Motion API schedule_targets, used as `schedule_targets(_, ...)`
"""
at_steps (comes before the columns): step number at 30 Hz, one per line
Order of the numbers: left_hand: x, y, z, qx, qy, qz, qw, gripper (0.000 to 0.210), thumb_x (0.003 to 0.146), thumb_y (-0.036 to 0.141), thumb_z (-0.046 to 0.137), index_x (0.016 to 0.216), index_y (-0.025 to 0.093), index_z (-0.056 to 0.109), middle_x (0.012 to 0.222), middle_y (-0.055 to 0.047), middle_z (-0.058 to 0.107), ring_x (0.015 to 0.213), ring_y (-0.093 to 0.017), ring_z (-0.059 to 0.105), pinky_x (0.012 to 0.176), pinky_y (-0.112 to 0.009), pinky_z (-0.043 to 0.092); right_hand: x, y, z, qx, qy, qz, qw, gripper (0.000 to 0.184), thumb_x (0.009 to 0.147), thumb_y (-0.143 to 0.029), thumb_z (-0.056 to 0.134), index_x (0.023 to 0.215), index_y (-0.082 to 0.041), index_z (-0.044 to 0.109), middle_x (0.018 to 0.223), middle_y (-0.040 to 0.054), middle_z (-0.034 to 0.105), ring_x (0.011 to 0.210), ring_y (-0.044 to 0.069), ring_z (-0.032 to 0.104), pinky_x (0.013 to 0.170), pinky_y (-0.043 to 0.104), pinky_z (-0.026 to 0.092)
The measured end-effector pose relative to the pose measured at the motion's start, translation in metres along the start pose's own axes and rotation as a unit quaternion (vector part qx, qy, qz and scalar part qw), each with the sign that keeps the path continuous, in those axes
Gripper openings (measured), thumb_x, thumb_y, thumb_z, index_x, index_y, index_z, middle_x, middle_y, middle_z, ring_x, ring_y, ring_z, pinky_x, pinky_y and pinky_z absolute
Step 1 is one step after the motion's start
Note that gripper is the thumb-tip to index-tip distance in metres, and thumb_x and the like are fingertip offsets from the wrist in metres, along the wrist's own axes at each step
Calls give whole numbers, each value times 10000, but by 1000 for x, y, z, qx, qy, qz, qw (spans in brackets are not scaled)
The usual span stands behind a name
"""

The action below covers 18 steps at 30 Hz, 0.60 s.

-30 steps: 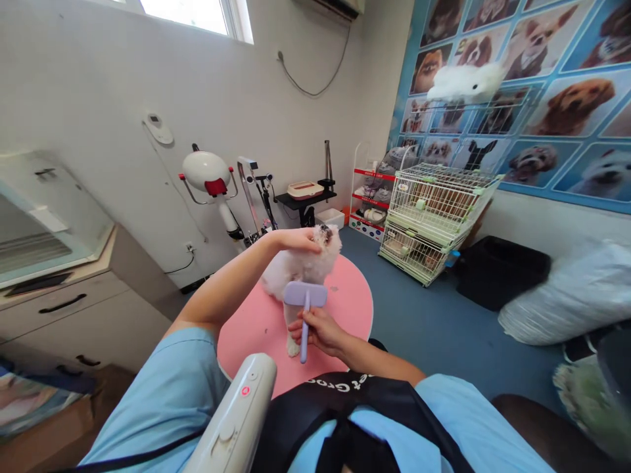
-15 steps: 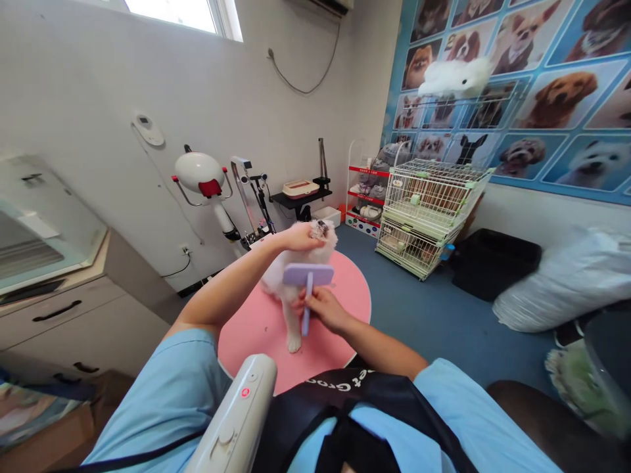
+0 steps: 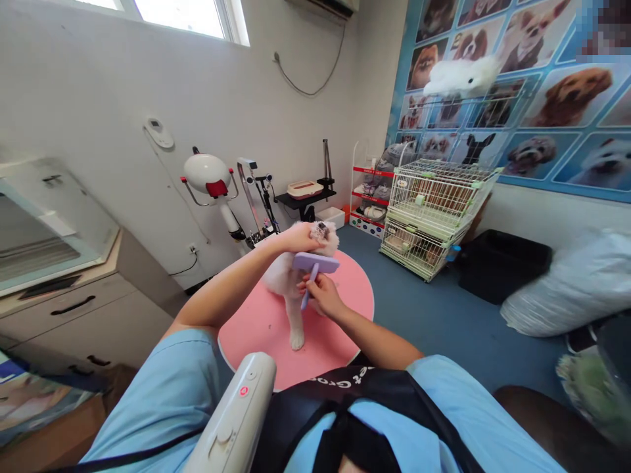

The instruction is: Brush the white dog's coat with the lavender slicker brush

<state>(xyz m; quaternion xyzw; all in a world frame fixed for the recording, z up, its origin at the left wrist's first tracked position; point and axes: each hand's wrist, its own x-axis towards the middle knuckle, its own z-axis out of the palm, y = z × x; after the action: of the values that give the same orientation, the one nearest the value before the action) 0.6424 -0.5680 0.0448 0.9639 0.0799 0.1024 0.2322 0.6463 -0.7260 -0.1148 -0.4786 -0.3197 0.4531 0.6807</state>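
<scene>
At the centre of the frame, clasps the head of a small white dog [image 3: 280, 279] with the left hand [image 3: 300, 238], laid across the side of the head, likely to steady the animal and tip the chin upward. Cannot tell how firm a hold, with the far fingertips hidden in the fur.

Just below and to the right, grasps a lilac T-shaped pet brush [image 3: 315, 264] by the handle with the right hand [image 3: 324, 294], thumb and fingers closed round the shaft, probably near the brush head for control. Tilted slightly, with the wide head uppermost in front of the neck and chest; turned back-outward to the camera, presumably with pins toward the coat. Cannot tell about contact with the fur from this angle.

Under the dog, a round pink table [image 3: 246, 338], perhaps chosen for a raised working height, with one foreleg [image 3: 296, 322] planted toward the near side.

At bottom left of centre, a white appliance [image 3: 241, 407] with a red-lit button, angled up beside the black apron [image 3: 340, 384], perhaps propped there to free both hands. At right of centre, stacked wire cages [image 3: 438, 203], probably for compact storage.
</scene>
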Motion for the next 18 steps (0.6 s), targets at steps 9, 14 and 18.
schedule_targets(9, -13, 14, -5, 16, 11, -15, 1000, 406, 653, 464, 646, 867, 128, 720, 782, -31, 689, 781, -198, 599, 685, -248, 455, 3, 6, -2, 7, -66, 38, 997, 323, 804, -425, 713, 937, -171, 565, 838, 44, 710, 715, 141, 672, 675, 269, 511)
schedule_targets(14, -24, 21, -3, 24, 36, -40, 998, 350, 652, 456, 653, 771, 129, 695, 726, -20, 644, 735, -182, 564, 643, -245, 415, -9, 44, 0, -64, -64, 148, 985, 263, 845, -407, 645, 791, -167, 552, 694, 31, 673, 581, 126, 618, 547, 237, 456)
schedule_targets(18, -30, 22, -3, 20, 51, -59, 997, 332, 651, 455, 663, 722, 131, 676, 677, -8, 611, 692, -160, 529, 623, -242, 396, -37, 63, 1, -62, -189, 246, 949, 259, 810, -399, 676, 866, -169, 571, 770, 68, 710, 615, 165, 659, 559, 276, 489)
